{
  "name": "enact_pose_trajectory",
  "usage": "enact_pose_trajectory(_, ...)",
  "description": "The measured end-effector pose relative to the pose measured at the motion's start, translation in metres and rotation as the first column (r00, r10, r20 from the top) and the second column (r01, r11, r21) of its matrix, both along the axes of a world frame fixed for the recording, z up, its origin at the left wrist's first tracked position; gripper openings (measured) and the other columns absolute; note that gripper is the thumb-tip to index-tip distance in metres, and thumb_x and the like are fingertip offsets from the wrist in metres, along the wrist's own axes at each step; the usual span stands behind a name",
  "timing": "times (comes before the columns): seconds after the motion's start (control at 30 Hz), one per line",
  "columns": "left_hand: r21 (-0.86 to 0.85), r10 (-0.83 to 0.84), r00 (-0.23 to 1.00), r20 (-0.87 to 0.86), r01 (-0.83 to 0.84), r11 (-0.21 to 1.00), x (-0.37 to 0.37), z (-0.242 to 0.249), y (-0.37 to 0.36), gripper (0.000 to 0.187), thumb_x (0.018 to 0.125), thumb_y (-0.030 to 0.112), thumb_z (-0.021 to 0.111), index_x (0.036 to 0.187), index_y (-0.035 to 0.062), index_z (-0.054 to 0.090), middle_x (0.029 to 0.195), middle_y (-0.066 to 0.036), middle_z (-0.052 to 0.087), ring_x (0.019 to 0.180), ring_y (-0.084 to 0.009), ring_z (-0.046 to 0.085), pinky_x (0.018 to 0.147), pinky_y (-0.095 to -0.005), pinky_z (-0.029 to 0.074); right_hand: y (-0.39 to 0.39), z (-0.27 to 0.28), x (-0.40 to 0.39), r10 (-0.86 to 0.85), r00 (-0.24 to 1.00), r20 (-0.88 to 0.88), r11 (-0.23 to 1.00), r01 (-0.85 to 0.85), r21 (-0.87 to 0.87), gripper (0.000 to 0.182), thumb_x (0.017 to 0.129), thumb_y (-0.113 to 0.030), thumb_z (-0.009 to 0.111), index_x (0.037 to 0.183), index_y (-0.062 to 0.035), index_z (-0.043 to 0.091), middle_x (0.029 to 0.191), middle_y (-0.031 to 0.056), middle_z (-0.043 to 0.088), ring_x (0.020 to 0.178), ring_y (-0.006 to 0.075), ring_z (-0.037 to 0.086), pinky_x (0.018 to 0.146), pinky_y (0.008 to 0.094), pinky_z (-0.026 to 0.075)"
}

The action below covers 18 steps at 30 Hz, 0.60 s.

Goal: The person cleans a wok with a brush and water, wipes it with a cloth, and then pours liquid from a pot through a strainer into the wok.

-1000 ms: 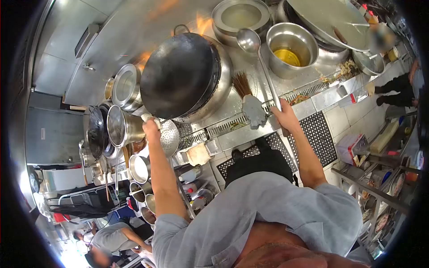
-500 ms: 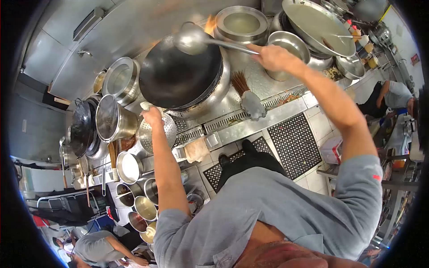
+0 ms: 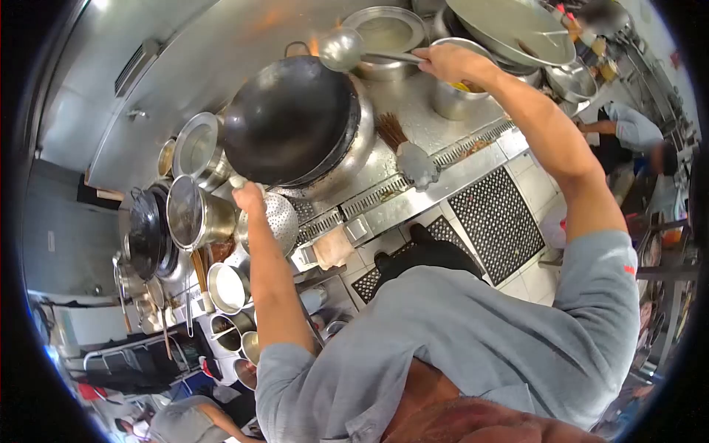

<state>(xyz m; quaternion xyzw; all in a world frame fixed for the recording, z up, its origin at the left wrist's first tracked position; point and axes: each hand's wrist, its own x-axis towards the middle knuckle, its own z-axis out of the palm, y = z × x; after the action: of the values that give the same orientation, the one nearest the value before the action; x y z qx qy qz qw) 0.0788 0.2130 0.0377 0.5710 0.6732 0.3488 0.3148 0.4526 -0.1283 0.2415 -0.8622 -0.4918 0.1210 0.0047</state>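
Observation:
My left hand (image 3: 248,196) is closed on the near rim of a large black wok (image 3: 288,122), with a bit of pale cloth (image 3: 237,181) at the grip. The wok's inside looks dark and bare, and it leans on a round metal burner ring (image 3: 363,122). My right hand (image 3: 452,63) is wrapped around the handle of a steel ladle (image 3: 341,49). The ladle's bowl hangs just beyond the wok's right edge, near a rimmed pot of liquid (image 3: 384,33). Below my right hand stands a steel pot (image 3: 454,100) with something yellow inside.
A bundled-stick brush (image 3: 393,131) with a grey wrapped end lies right of the wok. A perforated strainer (image 3: 275,221) sits by my left forearm. Left are a strainer pot (image 3: 196,213) and stacked woks (image 3: 148,232). A big pan of liquid (image 3: 509,29) stands far right. Co-workers are nearby.
The ladle's bowl has moved right, from over the wok's far rim to beside it. The wok has tilted, its far handle now showing clear. My head view has shifted slightly.

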Motion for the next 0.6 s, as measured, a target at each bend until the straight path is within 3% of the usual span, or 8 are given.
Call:
enact_pose_trajectory(0.07, -0.032, 0.021, 0.999, 0.026, -0.020, 0.999, -0.002, -0.014, 0.014, 0.042, 0.078, 0.018, 0.053, 0.110, -0.0077, 0.057, 0.110, -0.027, 0.062, 0.099, -0.0394, 0.062, 0.086, -0.0433, 0.048, -0.023, 0.009, -0.014, -0.227, 0.932, -0.283, 0.944, 0.283, 0.172, 0.045, 0.095, -0.031, 0.048, 0.135, -0.0087, 0.049, 0.116, 0.0206, 0.062, 0.101, 0.0393, 0.061, 0.090, 0.0443, 0.048)
enact_pose_trajectory(0.1, -0.033, 0.013, 0.999, 0.044, -0.011, 0.999, -0.006, -0.018, 0.020, 0.041, 0.078, 0.018, 0.053, 0.110, -0.0081, 0.056, 0.109, -0.026, 0.062, 0.096, -0.0386, 0.063, 0.083, -0.0439, 0.049, -0.032, -0.008, -0.009, -0.240, 0.920, -0.310, 0.939, 0.300, 0.165, 0.045, 0.095, -0.031, 0.048, 0.135, -0.0087, 0.049, 0.116, 0.0206, 0.062, 0.101, 0.0393, 0.061, 0.090, 0.0443, 0.048)
enact_pose_trajectory(0.17, -0.057, -0.014, 0.994, 0.106, 0.020, 0.998, -0.009, -0.021, 0.022, 0.042, 0.078, 0.017, 0.053, 0.110, -0.0089, 0.056, 0.108, -0.025, 0.063, 0.093, -0.0370, 0.063, 0.079, -0.0439, 0.050, -0.049, -0.054, 0.005, -0.060, 0.984, -0.168, 0.834, 0.142, 0.533, 0.046, 0.096, -0.035, 0.048, 0.135, -0.0099, 0.048, 0.108, 0.0223, 0.064, 0.101, 0.0399, 0.061, 0.086, 0.0455, 0.048)
enact_pose_trajectory(0.2, -0.082, -0.030, 0.982, 0.188, 0.046, 0.996, -0.010, -0.020, 0.022, 0.042, 0.077, 0.016, 0.052, 0.109, -0.0097, 0.055, 0.107, -0.024, 0.063, 0.089, -0.0355, 0.064, 0.076, -0.0438, 0.051, -0.058, -0.074, 0.003, -0.083, 0.969, -0.234, 0.812, 0.202, 0.548, 0.046, 0.096, -0.033, 0.048, 0.136, -0.0103, 0.047, 0.113, 0.0230, 0.062, 0.104, 0.0407, 0.059, 0.091, 0.0447, 0.046)
enact_pose_trajectory(0.3, -0.110, -0.054, 0.982, 0.181, 0.075, 0.991, -0.016, -0.018, 0.028, 0.042, 0.076, 0.014, 0.052, 0.109, -0.0113, 0.054, 0.104, -0.022, 0.063, 0.085, -0.0323, 0.064, 0.071, -0.0426, 0.052, -0.086, -0.154, -0.015, -0.148, 0.909, -0.390, 0.703, 0.375, 0.605, 0.047, 0.096, -0.034, 0.048, 0.136, -0.0114, 0.046, 0.114, 0.0232, 0.062, 0.104, 0.0414, 0.059, 0.090, 0.0451, 0.046)
enact_pose_trajectory(0.43, -0.111, -0.049, 0.986, 0.161, 0.067, 0.991, -0.015, -0.011, 0.022, 0.041, 0.078, 0.015, 0.053, 0.110, -0.0096, 0.054, 0.103, -0.019, 0.063, 0.085, -0.0300, 0.064, 0.069, -0.0417, 0.051, -0.127, -0.267, -0.047, -0.285, 0.800, -0.528, 0.700, 0.550, 0.456, 0.047, 0.095, -0.036, 0.048, 0.137, -0.0143, 0.045, 0.110, 0.0272, 0.061, 0.100, 0.0456, 0.059, 0.086, 0.0481, 0.047)
enact_pose_trajectory(0.5, -0.143, -0.053, 0.989, 0.140, 0.074, 0.987, -0.018, -0.013, 0.022, 0.041, 0.079, 0.016, 0.054, 0.111, -0.0091, 0.054, 0.103, -0.019, 0.063, 0.085, -0.0296, 0.064, 0.069, -0.0416, 0.051, -0.140, -0.274, -0.058, -0.393, 0.730, -0.559, 0.759, 0.600, 0.250, 0.049, 0.095, -0.034, 0.048, 0.139, -0.0156, 0.040, 0.104, 0.0319, 0.060, 0.096, 0.0451, 0.060, 0.081, 0.0497, 0.048)
enact_pose_trajectory(0.6, -0.183, -0.042, 0.992, 0.120, 0.064, 0.981, -0.017, -0.022, 0.017, 0.041, 0.080, 0.016, 0.054, 0.112, -0.0083, 0.053, 0.104, -0.019, 0.063, 0.085, -0.0290, 0.064, 0.068, -0.0414, 0.051, -0.146, -0.284, -0.057, -0.468, 0.704, -0.534, 0.775, 0.617, 0.135, 0.047, 0.093, -0.030, 0.053, 0.137, -0.0148, 0.045, 0.105, 0.0328, 0.061, 0.087, 0.0445, 0.064, 0.077, 0.0494, 0.050)
